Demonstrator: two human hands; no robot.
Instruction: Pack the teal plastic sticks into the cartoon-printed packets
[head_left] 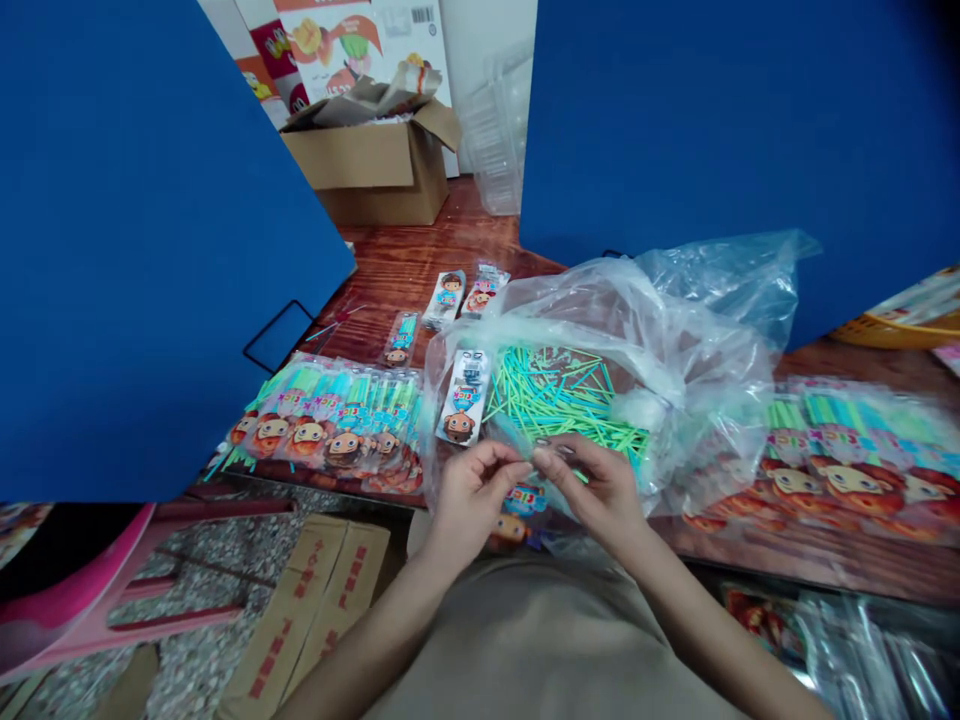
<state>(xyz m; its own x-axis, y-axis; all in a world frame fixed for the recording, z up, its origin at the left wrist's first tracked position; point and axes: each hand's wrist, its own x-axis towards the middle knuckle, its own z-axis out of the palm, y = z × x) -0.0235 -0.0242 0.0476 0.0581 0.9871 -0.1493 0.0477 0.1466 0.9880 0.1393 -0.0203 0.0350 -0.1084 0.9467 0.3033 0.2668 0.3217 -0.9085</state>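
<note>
My left hand (471,500) and my right hand (600,490) meet at the table's front edge, fingertips pinched close together. Between them hangs a small clear plastic packet (527,498) printed with a cartoon face, its top edge in both pinches. Just beyond lies a large clear plastic bag (600,300), its mouth open around a heap of thin green and blue sticks (555,395). A stack of white printed cards (463,400) with a cartoon figure sits left of the heap, near my left hand.
Rows of filled packets (337,415) lie to the left, more filled packets (847,465) to the right. Small card stacks (445,298) lie farther back. Blue panels (150,250) flank the table; an open cardboard box (367,165) stands behind. A pink stool (82,600) is lower left.
</note>
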